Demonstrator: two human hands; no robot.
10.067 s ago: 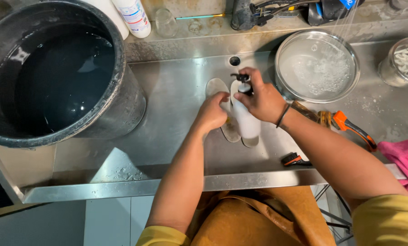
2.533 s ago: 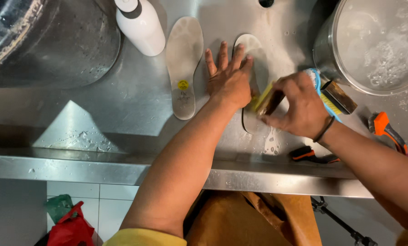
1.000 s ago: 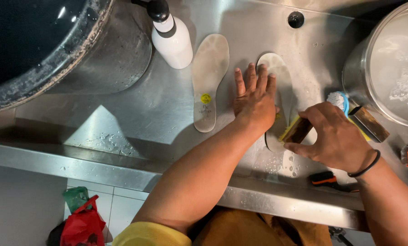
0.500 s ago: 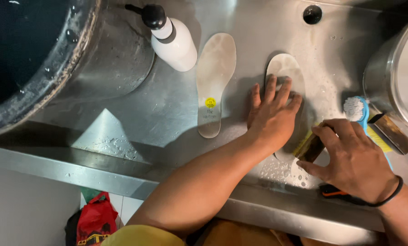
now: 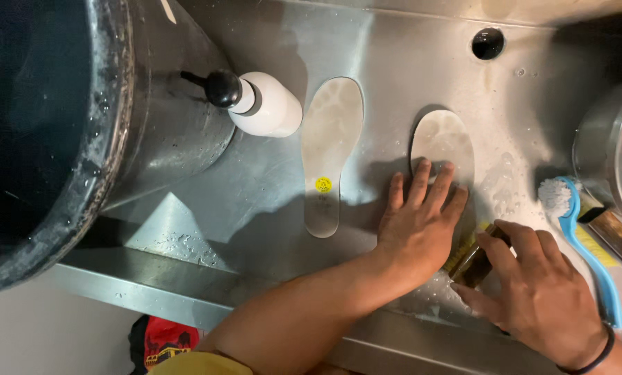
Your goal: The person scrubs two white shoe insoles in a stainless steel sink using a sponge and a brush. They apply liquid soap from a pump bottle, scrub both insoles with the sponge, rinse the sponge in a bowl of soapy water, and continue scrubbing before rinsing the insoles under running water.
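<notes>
Right insole (image 5: 441, 139), soapy, was pinned flat by the spread left hand (image 5: 416, 223). Wooden scrub brush (image 5: 475, 258), gripped in the right hand (image 5: 533, 295), had been drawn nearward off the insole since earlier; scrubbing stroke judged paused. Second insole (image 5: 330, 149) lay left.

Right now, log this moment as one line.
left hand: flat on right insole | right hand: gripping brush | other insole: apart, beside pump bottle

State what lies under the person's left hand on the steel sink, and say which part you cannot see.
Under the left hand lies a pale shoe insole, flat on the wet steel sink. Its rounded upper end shows; the hand covers its lower end.
</notes>
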